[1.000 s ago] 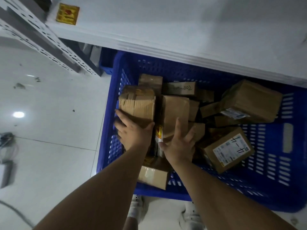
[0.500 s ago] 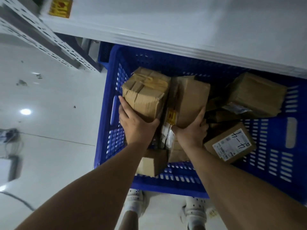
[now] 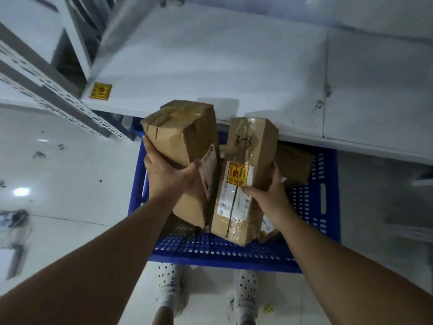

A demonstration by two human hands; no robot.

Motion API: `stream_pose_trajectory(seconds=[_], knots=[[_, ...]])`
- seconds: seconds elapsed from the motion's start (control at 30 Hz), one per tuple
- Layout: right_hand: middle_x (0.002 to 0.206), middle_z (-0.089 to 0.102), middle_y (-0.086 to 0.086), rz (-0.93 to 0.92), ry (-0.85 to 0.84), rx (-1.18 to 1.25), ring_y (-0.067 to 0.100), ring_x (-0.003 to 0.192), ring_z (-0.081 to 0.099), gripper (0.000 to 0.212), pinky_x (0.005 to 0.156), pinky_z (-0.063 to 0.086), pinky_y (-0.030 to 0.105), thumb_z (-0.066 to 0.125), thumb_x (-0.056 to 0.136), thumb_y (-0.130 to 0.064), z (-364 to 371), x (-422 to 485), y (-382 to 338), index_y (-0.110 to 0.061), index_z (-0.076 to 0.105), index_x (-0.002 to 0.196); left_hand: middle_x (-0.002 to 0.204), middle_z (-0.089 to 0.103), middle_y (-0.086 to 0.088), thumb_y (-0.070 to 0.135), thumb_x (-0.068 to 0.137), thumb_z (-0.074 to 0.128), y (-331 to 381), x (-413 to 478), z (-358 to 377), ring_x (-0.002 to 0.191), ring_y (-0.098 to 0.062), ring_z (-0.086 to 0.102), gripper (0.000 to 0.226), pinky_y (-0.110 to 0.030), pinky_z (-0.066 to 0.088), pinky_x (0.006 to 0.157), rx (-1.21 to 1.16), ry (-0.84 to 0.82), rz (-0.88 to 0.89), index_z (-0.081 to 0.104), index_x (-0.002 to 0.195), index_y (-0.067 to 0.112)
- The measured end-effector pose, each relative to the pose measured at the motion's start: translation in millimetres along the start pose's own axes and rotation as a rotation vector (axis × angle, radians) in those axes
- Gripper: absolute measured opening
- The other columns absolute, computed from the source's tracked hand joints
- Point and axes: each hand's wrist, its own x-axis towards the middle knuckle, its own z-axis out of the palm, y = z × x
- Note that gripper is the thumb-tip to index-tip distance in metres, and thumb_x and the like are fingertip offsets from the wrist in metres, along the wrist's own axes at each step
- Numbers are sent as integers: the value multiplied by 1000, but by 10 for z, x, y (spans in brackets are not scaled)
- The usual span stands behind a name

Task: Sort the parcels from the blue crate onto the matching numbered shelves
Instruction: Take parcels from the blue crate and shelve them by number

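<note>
The fingers [image 3: 150,146] of the left hand [image 3: 168,177] were wrapped around the near end of a dented cardboard parcel [image 3: 185,141], thumb over its near face, while the fingers [image 3: 274,170] of the right hand [image 3: 269,195] clamped the right edge of a taller taped parcel [image 3: 243,174] that bore a yellow sticker [image 3: 237,173] and a handwritten mark reading something like "3-3". Both parcels were held above the blue crate [image 3: 234,252], side by side and touching or nearly so, the dented one toward the crate's left wall and the taped one over its middle. Beyond the crate's far rim a white shelf [image 3: 210,66] ran across, bare apart from a small yellow label [image 3: 100,91] at its left corner; no shelf number could be read. Judging by this, the sort was at an early stage: nothing lay on the shelf in view, two parcels were in hand but not yet placed, and at least one more brown box [image 3: 294,164] remained in the crate toward its far right corner, with the rest of the interior hidden behind the held parcels. Both forearms reached forward and down from the near side of the crate, wrists cocked upward so the parcels stood roughly on end, tipped slightly away from the person. Two feet in spotted socks stood on the floor [image 3: 70,172] just short of the crate's near wall.
</note>
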Motion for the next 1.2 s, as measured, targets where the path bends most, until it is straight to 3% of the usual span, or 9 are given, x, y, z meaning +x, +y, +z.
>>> stream_pose_trajectory(seconds=[0.13, 0.27, 0.4, 0.47, 0.57, 0.8, 0.93, 1.07, 1.2], knots=[[117, 58, -10, 70, -146, 109, 17, 105, 58, 79, 92, 46, 41, 76, 77, -11, -388, -327, -306, -39, 32, 137, 143, 33, -8, 57, 58, 76, 258, -234, -208, 127, -29, 41, 112, -56, 41, 102, -45, -136, -93, 10, 147, 41], [107, 69, 10, 210, -267, 107, 30, 100, 65, 37, 85, 51, 41, 64, 85, -10, -779, -724, -528, -28, 59, 117, 136, 44, -5, 70, 50, 79, 435, -396, -426, 120, -29, 51, 110, -54, 47, 96, -119, -258, -136, 27, 142, 40], [79, 69, 12, 319, -260, 190, 28, 73, 65, 8, 71, 52, 37, 56, 90, -16, -1105, -1064, -777, -13, 62, 95, 120, 58, 0, 41, 78, 72, 797, -621, -580, 107, -26, 60, 72, -48, 49, 93, -297, -349, -185, 37, 139, 29], [87, 72, 11, 300, -261, 168, 28, 80, 67, 27, 75, 54, 40, 67, 85, -35, -1186, -1198, -892, -17, 60, 104, 126, 56, -1, 51, 71, 75, 989, -726, -635, 109, -26, 59, 82, -51, 47, 96, -304, -360, -181, 36, 141, 30], [117, 68, 6, 182, -244, -84, 28, 107, 65, 107, 96, 50, 51, 79, 41, -78, -1175, -1388, -1057, -28, 49, 131, 126, 58, 0, 64, 55, 76, 1199, -825, -704, 110, -25, 59, 98, -52, 47, 96, -298, -365, -180, 39, 139, 31], [141, 49, -3, 35, -117, -239, 21, 124, 52, 158, 103, 42, 42, 84, 23, -73, -1203, -2062, -1514, -41, -2, 151, 120, 59, -4, 37, 83, 69, 1864, -1208, -931, 97, -22, 62, 71, -47, 50, 93, -302, -446, -101, 34, 144, 25], [143, 48, 3, 25, 5, -132, 22, 122, 52, 149, 92, 50, 38, 92, 45, -51, -1313, -2546, -1625, -39, -12, 151, 112, 54, 2, 29, 86, 66, 2239, -1500, -1004, 87, -15, 57, 71, -42, 50, 86, -269, -537, 27, 27, 146, 26], [135, 54, 5, -12, 212, -48, 21, 108, 58, 123, 93, 49, 37, 81, 73, -29, -1585, -3009, -1602, -35, -13, 152, 148, 37, -9, 40, 82, 69, 2639, -1747, -978, 122, -32, 50, 91, -52, 42, 103, -197, -607, 95, 10, 151, 29], [132, 55, 8, 12, 487, -120, 22, 104, 54, 110, 89, 40, 28, 73, 80, -26, -1899, -3514, -1463, -29, -8, 154, 153, 31, -9, 39, 82, 70, 2999, -2192, -777, 130, -34, 44, 99, -52, 37, 107, -197, -775, 95, 0, 152, 29]])
